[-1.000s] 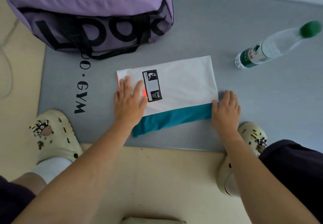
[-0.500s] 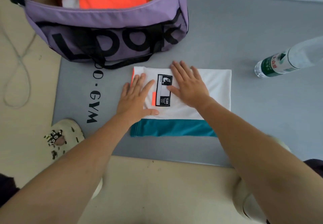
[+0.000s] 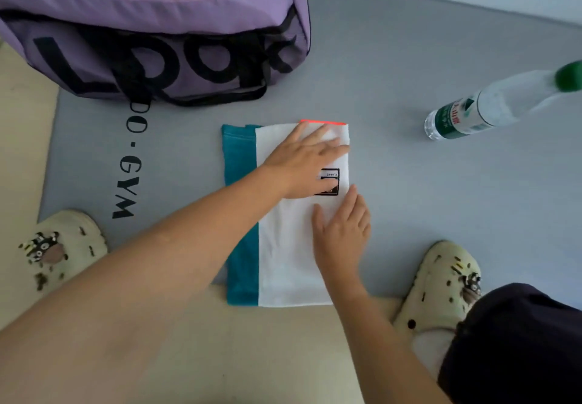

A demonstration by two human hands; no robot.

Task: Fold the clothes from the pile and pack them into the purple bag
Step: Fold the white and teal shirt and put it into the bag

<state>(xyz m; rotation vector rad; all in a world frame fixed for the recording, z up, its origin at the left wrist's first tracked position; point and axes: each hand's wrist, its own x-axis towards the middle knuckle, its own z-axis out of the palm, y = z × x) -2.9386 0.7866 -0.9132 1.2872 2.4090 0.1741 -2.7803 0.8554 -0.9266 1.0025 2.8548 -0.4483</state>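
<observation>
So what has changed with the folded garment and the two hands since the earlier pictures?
The folded garment was turned a quarter turn on the mat: its teal band, earlier nearest the person, now runs along the left side. The left hand moved to the far end and the right hand to the right edge; both lie flat on it. The purple bag stays open, and the bottle stays put.

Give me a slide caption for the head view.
Both hands press a folded white-and-teal garment flat beside the purple bag.
</observation>
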